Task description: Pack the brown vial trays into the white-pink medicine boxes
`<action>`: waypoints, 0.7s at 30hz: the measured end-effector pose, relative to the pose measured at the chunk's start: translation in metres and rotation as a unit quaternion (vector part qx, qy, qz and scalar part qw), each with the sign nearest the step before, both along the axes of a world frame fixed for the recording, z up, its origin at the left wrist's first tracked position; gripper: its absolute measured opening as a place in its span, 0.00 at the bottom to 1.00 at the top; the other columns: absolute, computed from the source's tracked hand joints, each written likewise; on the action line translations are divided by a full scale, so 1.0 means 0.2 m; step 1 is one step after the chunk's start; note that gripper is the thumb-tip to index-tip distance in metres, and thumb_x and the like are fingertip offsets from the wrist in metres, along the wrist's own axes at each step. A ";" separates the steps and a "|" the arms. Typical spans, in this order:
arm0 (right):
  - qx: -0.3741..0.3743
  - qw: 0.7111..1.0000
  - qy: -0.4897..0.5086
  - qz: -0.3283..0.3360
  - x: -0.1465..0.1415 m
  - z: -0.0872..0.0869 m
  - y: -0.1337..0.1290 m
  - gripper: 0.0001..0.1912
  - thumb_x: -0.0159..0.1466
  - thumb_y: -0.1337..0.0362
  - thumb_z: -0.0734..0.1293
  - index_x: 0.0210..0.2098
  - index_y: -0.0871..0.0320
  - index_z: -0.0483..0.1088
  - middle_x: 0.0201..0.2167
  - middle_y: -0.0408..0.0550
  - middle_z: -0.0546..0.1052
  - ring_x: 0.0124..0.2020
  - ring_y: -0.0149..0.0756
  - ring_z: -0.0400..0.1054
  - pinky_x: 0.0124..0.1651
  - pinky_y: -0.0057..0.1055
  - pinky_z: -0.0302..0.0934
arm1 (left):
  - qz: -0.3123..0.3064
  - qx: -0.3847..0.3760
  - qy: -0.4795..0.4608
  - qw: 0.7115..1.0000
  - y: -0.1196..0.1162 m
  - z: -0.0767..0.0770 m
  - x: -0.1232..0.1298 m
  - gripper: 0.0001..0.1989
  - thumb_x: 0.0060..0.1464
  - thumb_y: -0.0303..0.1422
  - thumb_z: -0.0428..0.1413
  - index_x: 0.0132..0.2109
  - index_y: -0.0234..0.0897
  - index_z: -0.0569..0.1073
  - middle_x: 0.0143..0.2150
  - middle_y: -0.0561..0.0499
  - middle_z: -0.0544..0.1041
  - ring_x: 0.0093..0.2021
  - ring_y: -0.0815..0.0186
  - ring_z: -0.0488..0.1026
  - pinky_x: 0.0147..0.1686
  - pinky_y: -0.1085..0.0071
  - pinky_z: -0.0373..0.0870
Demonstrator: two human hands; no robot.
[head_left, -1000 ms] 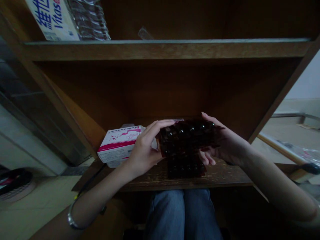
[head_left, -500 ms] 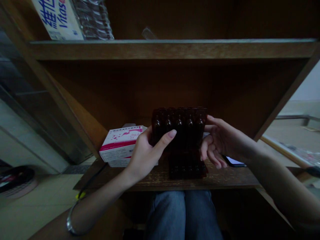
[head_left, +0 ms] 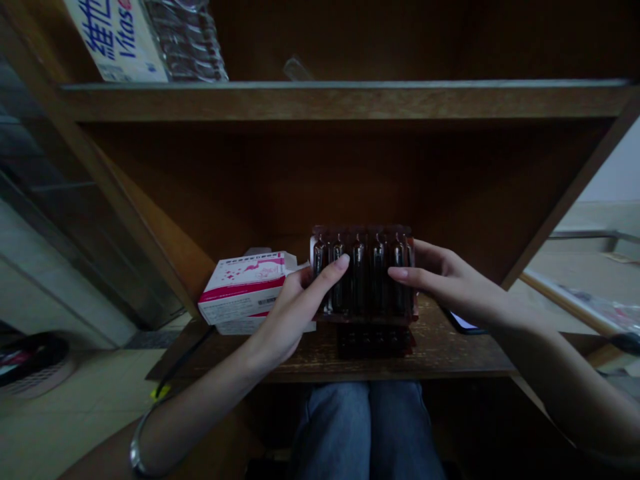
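At far left, a dark round basket (head_left: 30, 363) sits on the tiled floor (head_left: 75, 427), and a black cable (head_left: 186, 350) with a yellow tag (head_left: 160, 392) hangs from the front of the lower wooden shelf (head_left: 465, 350). On that shelf lies a white and pink carton (head_left: 245, 293), its right end touching or just behind the left hand (head_left: 295, 307), which wears a silver bangle (head_left: 136, 453) at the wrist. That hand is curled around the left end of a blister tray of amber glass ampoules (head_left: 363, 273), with the fingertips pressed on its front. The tray stands nearly upright in the middle of the shelf, directly above a second dark ampoule tray (head_left: 375, 340) lying flat; whether they touch is hard to tell. The right hand (head_left: 450, 280) grips the tray's right end, with its fingers reaching across the ampoules, and a phone (head_left: 463, 323) lies just below it. Above, on the upper shelf (head_left: 340, 100), stand a white Vitas box (head_left: 117, 37) and a clear plastic pack (head_left: 187, 40). Jeans-clad knees (head_left: 370, 427) show beneath the shelf.
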State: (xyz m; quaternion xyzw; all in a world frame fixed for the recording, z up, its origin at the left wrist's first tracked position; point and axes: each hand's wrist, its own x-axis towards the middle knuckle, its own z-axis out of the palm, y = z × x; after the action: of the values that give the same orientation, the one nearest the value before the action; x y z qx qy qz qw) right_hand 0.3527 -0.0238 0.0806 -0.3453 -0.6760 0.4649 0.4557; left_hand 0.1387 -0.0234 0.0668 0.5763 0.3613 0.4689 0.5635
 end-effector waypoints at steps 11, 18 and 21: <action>-0.168 0.974 0.151 -0.028 0.02 0.00 0.05 0.25 0.56 0.60 0.75 0.51 0.54 0.70 0.40 0.45 0.77 0.30 0.30 0.69 0.31 0.24 0.68 | -0.074 0.209 0.168 0.960 -0.02 0.06 -0.06 0.68 0.41 0.42 0.71 0.72 0.50 0.27 0.71 0.38 0.57 0.67 0.48 0.64 0.59 0.51 0.68; -0.233 0.957 0.173 -0.004 -0.01 0.00 0.03 0.20 0.58 0.56 0.74 0.50 0.52 0.72 0.33 0.40 0.79 0.23 0.27 0.70 0.23 0.21 0.67 | 0.043 0.375 0.279 0.883 0.00 0.07 -0.10 0.44 0.44 0.44 0.69 0.66 0.44 0.62 0.76 0.40 0.41 0.74 0.43 0.42 0.68 0.45 0.49; -0.234 0.958 0.151 0.060 -0.02 0.01 0.02 0.17 0.61 0.50 0.70 0.44 0.54 0.74 0.23 0.39 0.78 0.17 0.28 0.69 0.20 0.22 0.67 | 0.062 0.412 0.248 0.874 -0.01 0.08 -0.08 0.33 0.42 0.43 0.70 0.56 0.42 0.72 0.69 0.39 0.62 0.67 0.48 0.61 0.65 0.50 0.59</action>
State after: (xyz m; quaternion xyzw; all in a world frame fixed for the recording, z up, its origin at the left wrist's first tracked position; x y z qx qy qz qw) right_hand 0.3486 -0.0194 0.0816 -0.3265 -0.4910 0.6834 0.4304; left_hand 0.1218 -0.0250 0.0826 0.8303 0.2981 0.4508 0.1364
